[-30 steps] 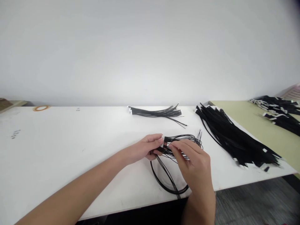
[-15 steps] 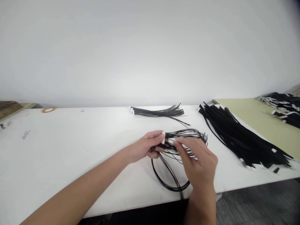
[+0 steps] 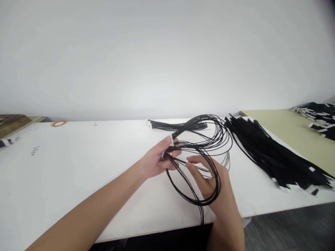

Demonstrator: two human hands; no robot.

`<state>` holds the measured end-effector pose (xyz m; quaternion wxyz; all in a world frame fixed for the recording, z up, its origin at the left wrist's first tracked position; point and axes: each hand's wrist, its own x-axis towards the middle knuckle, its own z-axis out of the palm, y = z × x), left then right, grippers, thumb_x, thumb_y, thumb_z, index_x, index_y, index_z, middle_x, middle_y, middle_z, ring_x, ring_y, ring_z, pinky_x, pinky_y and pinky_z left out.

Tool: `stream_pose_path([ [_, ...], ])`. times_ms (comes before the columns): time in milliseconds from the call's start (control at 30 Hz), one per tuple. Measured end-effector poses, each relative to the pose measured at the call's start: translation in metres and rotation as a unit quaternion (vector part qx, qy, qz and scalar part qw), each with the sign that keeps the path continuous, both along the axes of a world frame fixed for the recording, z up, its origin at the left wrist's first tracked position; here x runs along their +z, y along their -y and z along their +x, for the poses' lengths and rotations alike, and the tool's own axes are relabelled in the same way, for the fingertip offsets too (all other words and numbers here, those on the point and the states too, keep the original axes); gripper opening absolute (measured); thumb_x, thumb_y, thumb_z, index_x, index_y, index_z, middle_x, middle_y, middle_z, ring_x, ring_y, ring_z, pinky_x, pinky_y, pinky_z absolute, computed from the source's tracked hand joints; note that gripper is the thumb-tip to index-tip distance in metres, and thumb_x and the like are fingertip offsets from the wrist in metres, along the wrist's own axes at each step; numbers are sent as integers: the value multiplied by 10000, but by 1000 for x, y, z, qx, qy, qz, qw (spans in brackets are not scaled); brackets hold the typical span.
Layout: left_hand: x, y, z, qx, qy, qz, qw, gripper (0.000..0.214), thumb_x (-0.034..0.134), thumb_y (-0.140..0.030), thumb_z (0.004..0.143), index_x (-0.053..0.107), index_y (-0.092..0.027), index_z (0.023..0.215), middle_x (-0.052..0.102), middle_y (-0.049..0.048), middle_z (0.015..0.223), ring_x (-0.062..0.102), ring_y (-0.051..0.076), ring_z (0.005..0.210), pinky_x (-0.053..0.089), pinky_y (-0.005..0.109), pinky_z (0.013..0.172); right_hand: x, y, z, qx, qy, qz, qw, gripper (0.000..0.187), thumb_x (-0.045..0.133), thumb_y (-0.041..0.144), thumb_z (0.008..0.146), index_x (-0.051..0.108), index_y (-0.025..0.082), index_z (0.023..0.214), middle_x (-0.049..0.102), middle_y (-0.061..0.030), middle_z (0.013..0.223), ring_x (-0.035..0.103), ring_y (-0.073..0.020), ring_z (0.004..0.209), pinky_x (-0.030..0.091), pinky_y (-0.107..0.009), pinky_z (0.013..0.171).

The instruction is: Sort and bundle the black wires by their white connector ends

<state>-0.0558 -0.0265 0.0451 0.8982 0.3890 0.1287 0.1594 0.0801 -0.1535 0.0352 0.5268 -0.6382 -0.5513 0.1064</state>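
Note:
My left hand point(image 3: 154, 158) is closed around a wire harness, its thumb against a white connector point(image 3: 172, 140). A second white connector point(image 3: 163, 153) shows lower down between its fingers. From the connectors, thin black wires point(image 3: 217, 129) fan out to the right in wide loops. One thicker loop hangs down and passes in front of my right wrist, and a few ends drop past the table edge. My right hand point(image 3: 209, 179) has thumb and forefinger pinched close together at a thin black wire, just right of my left fingers.
On the white table point(image 3: 78, 174), a small bundle of black wires point(image 3: 167, 125) lies behind my hands. A large pile of black harnesses point(image 3: 272, 157) with white connectors lies to the right. More harnesses point(image 3: 319, 113) rest on the yellowish table point(image 3: 282, 125). A tape ring point(image 3: 59, 123) sits far left.
The black wires have swung up and opened into wide loops. My left hand has shifted slightly left with the connectors. My right hand has moved slightly left and down, away from the upper connector.

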Motion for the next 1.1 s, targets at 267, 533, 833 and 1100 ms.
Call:
stream_pose_path([
  [267,-8,2,-2,-45,29,30,998,301,476,-476,863,458,-183,795,472,-55,667,165,-29,355,170,171,420,-1,-5,-14,30,25,28,999,131,535,179,831,657,218,860,694,-13,855,628,-138,752,496,-247,691],
  [533,-7,4,-1,-48,35,42,997,301,453,-463,878,486,-175,798,480,-52,697,171,-36,349,189,181,434,-3,-8,-21,-64,94,84,990,103,549,202,834,646,194,869,673,-22,801,602,-146,750,471,-272,733],
  [833,-7,-4,3,20,0,33,999,273,461,-439,884,495,-168,871,489,-50,754,168,-47,352,221,174,433,13,44,33,-110,250,35,961,113,576,272,848,669,209,854,622,-36,793,541,-162,716,398,-314,693],
  [1100,-8,0,6,39,-77,65,994,262,478,-430,882,466,-170,856,540,-32,820,217,-50,355,284,196,461,14,44,34,-306,413,109,851,54,695,200,769,703,206,821,471,27,486,393,-121,507,243,-303,587],
])
